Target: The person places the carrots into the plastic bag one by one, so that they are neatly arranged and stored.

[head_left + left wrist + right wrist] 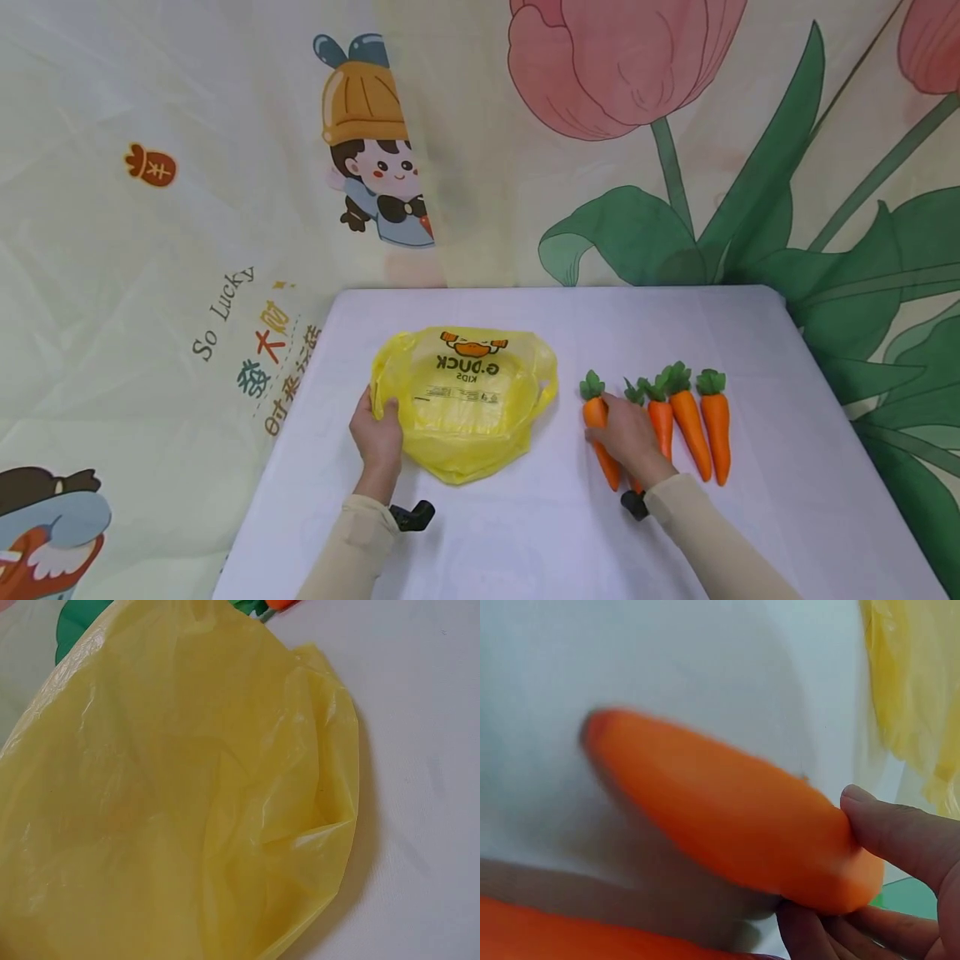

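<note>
A yellow plastic bag (465, 417) with a duck print lies at the left of the table; my left hand (378, 433) grips its left edge. The left wrist view is mostly filled by the bag (180, 795), and the hand is not seen there. My right hand (630, 429) pinches the leftmost carrot (606, 458) near its green top. In the right wrist view, the thumb and fingers of the hand (900, 877) hold that carrot (727, 802) by its thick end. Another carrot, partly hidden, lies under the right hand.
Several other carrots lie side by side to the right, among them one at the far right (717, 429). The white table (487, 550) reaches back to a cloth backdrop (480, 167) printed with tulips and cartoon figures. Black wrist cameras sit at both wrists.
</note>
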A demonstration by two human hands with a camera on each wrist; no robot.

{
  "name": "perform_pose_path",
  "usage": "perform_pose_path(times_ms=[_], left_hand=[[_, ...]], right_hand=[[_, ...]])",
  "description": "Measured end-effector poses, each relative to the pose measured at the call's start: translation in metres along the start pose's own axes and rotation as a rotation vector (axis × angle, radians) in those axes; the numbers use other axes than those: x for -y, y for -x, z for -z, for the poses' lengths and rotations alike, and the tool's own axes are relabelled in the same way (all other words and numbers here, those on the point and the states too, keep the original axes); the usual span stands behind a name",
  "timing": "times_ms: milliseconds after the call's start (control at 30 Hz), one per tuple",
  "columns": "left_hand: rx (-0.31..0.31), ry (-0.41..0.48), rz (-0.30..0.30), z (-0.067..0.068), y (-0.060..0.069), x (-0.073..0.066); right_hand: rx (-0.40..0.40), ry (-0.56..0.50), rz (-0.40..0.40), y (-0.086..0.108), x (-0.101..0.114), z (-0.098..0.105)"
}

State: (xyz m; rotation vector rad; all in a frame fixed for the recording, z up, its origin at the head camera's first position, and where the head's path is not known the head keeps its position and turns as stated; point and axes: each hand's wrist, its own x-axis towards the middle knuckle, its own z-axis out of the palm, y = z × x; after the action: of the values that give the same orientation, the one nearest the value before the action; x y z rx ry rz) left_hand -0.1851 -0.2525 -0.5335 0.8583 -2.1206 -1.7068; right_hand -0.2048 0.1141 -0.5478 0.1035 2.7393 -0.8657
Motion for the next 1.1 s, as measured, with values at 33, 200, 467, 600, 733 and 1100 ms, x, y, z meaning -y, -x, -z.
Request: perform_pose_path(times_ms=[33,200,467,600,733,1100], left_hand=[[-0.001,0.0,0.002,0.0,0.0,0.0],[-0.004,0.001,0.008,0.0,0.002,-0.001],[-0.021,-0.003,0.005,0.001,0.005,-0.001],[-0.024,0.008,0.007,0.001,0.006,-0.001],[-0.02,0.011,0.009,0.003,0.007,0.0],[-0.006,0.04,0.016,0.003,0.01,0.002]], right_hand=[[0.001,-0.011,-0.003,0.001,-0.001,-0.001],[0.014,-0.072,-0.003,0.005,-0.003,-0.004],[0.085,-0.28,0.031,0.023,0.012,0.005],[0.181,-0.355,0.061,0.032,0.025,0.015],[0.313,-0.445,0.162,0.04,0.04,0.024],[0.649,-0.589,0.375,0.05,0.092,0.032]])
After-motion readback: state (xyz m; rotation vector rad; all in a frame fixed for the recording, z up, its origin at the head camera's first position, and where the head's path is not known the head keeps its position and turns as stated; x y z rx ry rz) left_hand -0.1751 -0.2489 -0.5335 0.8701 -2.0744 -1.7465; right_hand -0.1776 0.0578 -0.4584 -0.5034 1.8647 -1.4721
